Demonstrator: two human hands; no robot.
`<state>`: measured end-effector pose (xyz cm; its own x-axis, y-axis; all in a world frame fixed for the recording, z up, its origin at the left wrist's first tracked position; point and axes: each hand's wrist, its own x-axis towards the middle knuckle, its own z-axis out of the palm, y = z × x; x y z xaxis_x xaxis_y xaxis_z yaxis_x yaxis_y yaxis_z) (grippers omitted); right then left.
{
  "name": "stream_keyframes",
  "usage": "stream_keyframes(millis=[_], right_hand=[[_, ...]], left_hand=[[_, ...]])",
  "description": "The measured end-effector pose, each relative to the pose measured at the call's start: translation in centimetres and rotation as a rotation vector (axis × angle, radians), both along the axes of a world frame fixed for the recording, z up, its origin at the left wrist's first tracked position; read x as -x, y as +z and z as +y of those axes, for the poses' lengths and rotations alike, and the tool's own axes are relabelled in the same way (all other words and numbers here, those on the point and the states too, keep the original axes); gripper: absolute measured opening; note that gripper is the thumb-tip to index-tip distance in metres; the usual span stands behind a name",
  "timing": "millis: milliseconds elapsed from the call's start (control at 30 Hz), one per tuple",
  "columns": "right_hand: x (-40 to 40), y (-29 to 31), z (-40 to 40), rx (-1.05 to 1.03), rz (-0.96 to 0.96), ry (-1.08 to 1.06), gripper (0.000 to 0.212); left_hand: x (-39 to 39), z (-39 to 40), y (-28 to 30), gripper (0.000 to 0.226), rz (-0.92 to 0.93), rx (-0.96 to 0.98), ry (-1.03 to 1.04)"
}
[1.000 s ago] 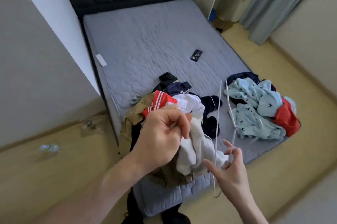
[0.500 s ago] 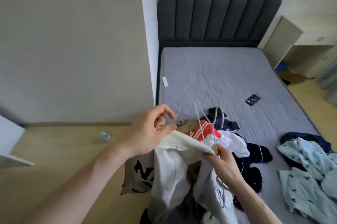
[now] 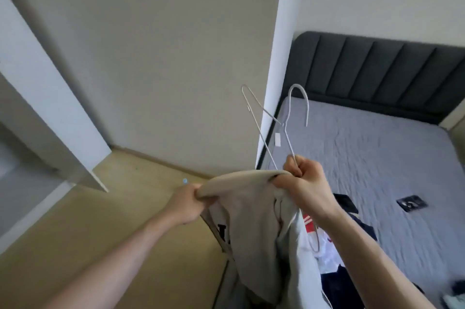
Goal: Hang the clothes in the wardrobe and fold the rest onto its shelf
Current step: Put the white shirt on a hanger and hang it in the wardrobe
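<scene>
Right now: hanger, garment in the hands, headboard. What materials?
Hanger: thin wire, likely metal with a pale matte coating; slim rod, bent hook. Beige garment: soft knit, probably cotton jersey; it drapes and bunches where the left hand and right hand grip it. Headboard: dark grey upholstery, padded vertical channels, fabric or leatherette unclear.

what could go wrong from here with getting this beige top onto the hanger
1. The right hand grips both the wire hanger and the beige garment; the cloth may bunch there and not slide over the shoulder.
2. One hanger arm sticks out bare to the upper left, so the garment could end up lopsided and slip off.
3. The left hand pinches only an edge; most of the garment hangs loose.
</scene>
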<state>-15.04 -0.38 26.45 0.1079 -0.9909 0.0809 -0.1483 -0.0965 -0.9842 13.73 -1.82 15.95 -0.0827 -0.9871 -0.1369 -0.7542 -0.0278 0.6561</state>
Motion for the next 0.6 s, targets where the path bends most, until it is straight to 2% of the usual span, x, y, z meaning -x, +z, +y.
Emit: stream_keyframes(millis=[133,200,267,367,500,600], right_hand=[[-3.7,5.1,-2.5,0.159,-0.026,0.036,0.05],[-5.5,6.7,-3.9,0.198,-0.035,0.0,0.053],[-7.4,7.5,-5.1,0.201,-0.035,-0.016,0.055],[-10.7,7.4,-6.0,0.124,-0.078,0.025,0.054],[-17.2,6.9,-6.1,0.059,-0.053,0.199,0.056],[-23.0,6.6,-6.0,0.036,-0.061,0.319,0.06]], left_hand=[[-4.3,-0.8,5.1,0.016,0.231,0.109,0.178],[-7.1,-0.8,8.1,0.028,0.311,0.142,0.233],[-10.4,-0.3,10.8,0.035,0.4,0.161,0.292],[-16.2,0.6,14.1,0.036,0.515,0.171,0.259],[-24.2,0.6,17.7,0.027,0.456,0.255,0.283],[-29.4,0.2,19.8,0.025,0.435,0.189,0.323]])
